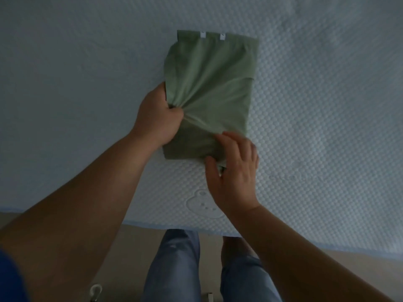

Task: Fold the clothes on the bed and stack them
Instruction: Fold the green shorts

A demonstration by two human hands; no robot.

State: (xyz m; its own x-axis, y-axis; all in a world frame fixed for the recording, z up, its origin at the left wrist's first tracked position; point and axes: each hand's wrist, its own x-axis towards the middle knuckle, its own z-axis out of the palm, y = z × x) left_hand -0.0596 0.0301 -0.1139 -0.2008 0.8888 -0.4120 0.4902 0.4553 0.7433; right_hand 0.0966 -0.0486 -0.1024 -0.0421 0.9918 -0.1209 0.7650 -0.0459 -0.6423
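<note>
Green garment (209, 88) at frame centre on the bed (327, 105), already a narrow folded panel; final fold and stacking left. Left hand (158, 118) clamped on its bunched left edge; right hand (233, 168), blurred, seemingly pinching the lower corner. Open bed all round; mattress edge near below.

Left grip (160, 118) clenched, right grip (234, 168) pinching.

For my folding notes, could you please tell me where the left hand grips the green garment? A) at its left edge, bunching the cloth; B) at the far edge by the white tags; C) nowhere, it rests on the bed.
A: the left hand bunches the green garment at its left edge.
</note>
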